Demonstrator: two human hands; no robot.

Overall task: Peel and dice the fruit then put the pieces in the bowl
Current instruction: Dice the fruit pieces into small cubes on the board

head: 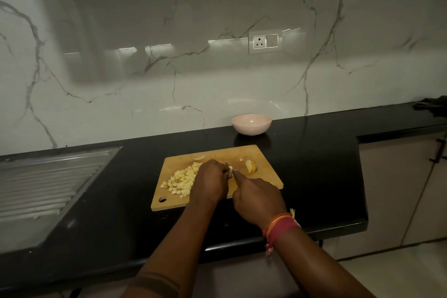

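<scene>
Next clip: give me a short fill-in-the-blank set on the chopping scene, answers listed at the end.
1. The pile of diced fruit lies on the wooden ____.
2. The pink bowl behind the cutting board holds ____ fruit pieces so far.
3. The knife is gripped by the ____ hand, while the left hand steadies the fruit.
4. The wrist with the coloured threads is the ____ one.

Missing words: cutting board; no; right; right

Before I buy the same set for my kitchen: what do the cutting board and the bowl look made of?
The cutting board looks like light wood or bamboo, matte, with warm tan colour, faint grain and a hanging hole at one corner. The bowl is pale pink and smooth with a soft highlight inside; that fits glazed ceramic or plastic, and the picture cannot settle which.
</scene>
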